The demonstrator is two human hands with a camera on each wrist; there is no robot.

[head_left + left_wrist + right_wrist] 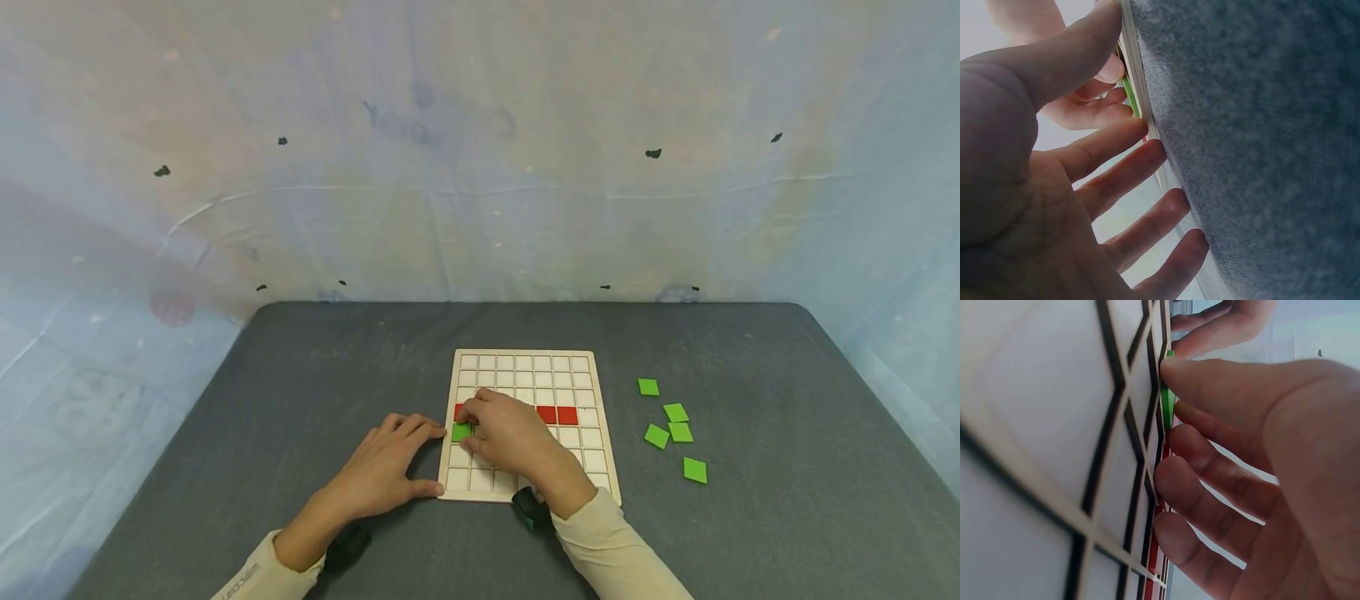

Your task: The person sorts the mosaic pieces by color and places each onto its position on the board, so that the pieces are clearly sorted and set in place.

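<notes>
A wooden grid board (517,353) of white squares lies on the table. My right hand (513,435) is over its left part, thumb and fingertips at opposite edges of a green square tile (461,432). In the right wrist view the green tile (1168,400) stands slightly proud of the grid between thumb and index finger. Red tiles (567,415) run along the row just beyond, partly hidden by this hand. My left hand (386,467) rests at the board's left edge, thumb and fingertips touching the rim, fingers spread and nearly straight in the left wrist view.
Several loose green tiles (676,412) lie scattered on the dark grey table (360,350) right of the board. A pale patterned cloth (480,167) hangs behind the table's far edge.
</notes>
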